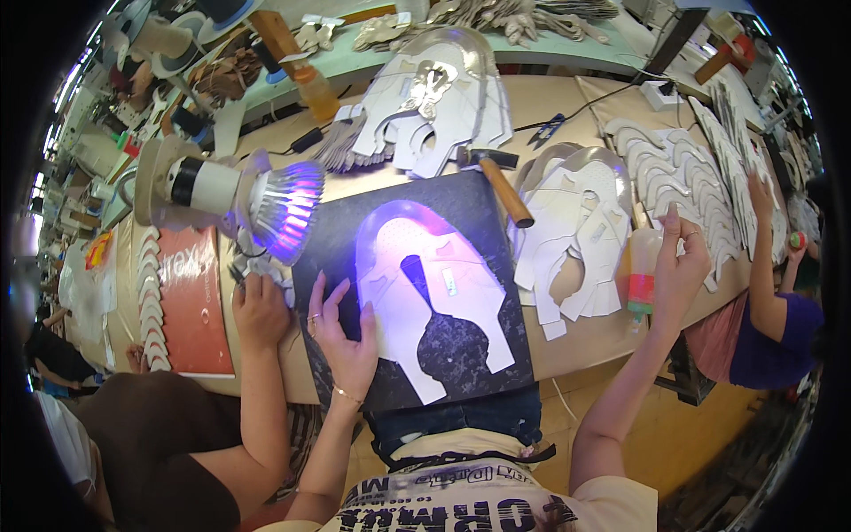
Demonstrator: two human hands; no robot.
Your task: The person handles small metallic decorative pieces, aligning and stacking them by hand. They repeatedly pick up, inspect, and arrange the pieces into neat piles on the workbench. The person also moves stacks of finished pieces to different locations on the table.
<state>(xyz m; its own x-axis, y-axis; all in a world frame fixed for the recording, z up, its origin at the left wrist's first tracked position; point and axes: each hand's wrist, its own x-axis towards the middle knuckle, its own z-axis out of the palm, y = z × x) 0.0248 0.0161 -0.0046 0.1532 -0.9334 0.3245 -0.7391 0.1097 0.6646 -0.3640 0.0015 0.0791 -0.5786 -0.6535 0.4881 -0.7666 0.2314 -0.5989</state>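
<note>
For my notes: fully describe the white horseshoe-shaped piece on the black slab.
The white horseshoe-shaped piece, seemingly thin, lies flat on the black slab, rounded end farthest away, two legs nearest. A small rectangular patch marks its right leg; violet light tints it. The bare left hand is at its left edge; contact is unclear.

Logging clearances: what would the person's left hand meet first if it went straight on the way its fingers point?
Probably the lit lamp, just past the left hand in the picture. Depth is unclear: it might pass beneath, over the dark slab.
</note>
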